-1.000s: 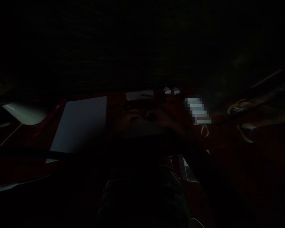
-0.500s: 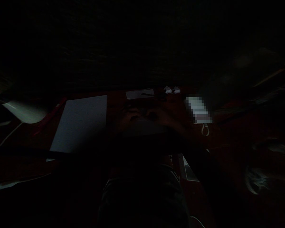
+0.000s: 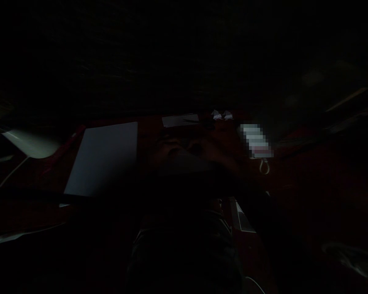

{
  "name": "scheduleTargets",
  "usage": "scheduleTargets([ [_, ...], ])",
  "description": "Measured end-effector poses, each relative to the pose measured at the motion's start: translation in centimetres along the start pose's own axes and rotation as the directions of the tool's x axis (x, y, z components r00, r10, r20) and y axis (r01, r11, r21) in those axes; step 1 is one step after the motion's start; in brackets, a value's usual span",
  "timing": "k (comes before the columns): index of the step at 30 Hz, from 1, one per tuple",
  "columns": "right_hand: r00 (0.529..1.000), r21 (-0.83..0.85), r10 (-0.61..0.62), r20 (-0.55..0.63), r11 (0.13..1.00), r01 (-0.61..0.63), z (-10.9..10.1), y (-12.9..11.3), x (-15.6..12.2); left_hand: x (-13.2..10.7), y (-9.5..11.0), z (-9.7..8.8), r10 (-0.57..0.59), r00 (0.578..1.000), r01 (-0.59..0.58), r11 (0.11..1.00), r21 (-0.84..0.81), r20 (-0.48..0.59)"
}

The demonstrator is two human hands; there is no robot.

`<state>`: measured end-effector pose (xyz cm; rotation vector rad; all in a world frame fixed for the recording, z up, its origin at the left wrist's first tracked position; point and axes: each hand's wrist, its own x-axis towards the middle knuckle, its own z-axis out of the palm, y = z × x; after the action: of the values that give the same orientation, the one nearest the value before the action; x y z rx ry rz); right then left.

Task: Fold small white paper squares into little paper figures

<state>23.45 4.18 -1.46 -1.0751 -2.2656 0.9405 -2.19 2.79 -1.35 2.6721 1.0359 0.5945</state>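
The picture is very dark. My left hand point(image 3: 167, 150) and my right hand point(image 3: 216, 153) rest close together on a red table point(image 3: 294, 179), at the far edge of a dark sheet point(image 3: 187, 165) that lies between them. Both hands seem to touch that sheet. Their fingers are too dim to tell whether they are spread or closed. Just beyond the hands lie a small white paper point(image 3: 180, 120) and two small folded white paper shapes point(image 3: 221, 115).
A large pale sheet point(image 3: 104, 159) lies left of my hands. A white rounded object point(image 3: 33, 145) sits at the far left. A pixelated white item point(image 3: 256, 141) with a small white loop point(image 3: 264, 166) below it lies to the right. Something pale and blurred point(image 3: 349, 253) shows at the bottom right.
The pale, blurred objects at the right edge have dropped from mid-height to the bottom right corner. My hands and the papers have barely moved.
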Motion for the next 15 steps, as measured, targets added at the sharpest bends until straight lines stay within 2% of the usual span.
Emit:
scheduleTargets([
  [8, 1.000, -0.035, -0.005, -0.028, 0.999, 0.004, 0.12, 0.26, -0.09, -0.12, -0.07, 0.07, 0.009, 1.000, -0.009, 0.999, 0.033, 0.000],
  [15, 1.000, -0.096, -0.012, -0.002, 0.995, 0.011, -0.34, -0.58, -0.44, -0.38, -0.83, 0.29, 0.071, 0.997, -0.075, 0.992, 0.104, 0.041],
])
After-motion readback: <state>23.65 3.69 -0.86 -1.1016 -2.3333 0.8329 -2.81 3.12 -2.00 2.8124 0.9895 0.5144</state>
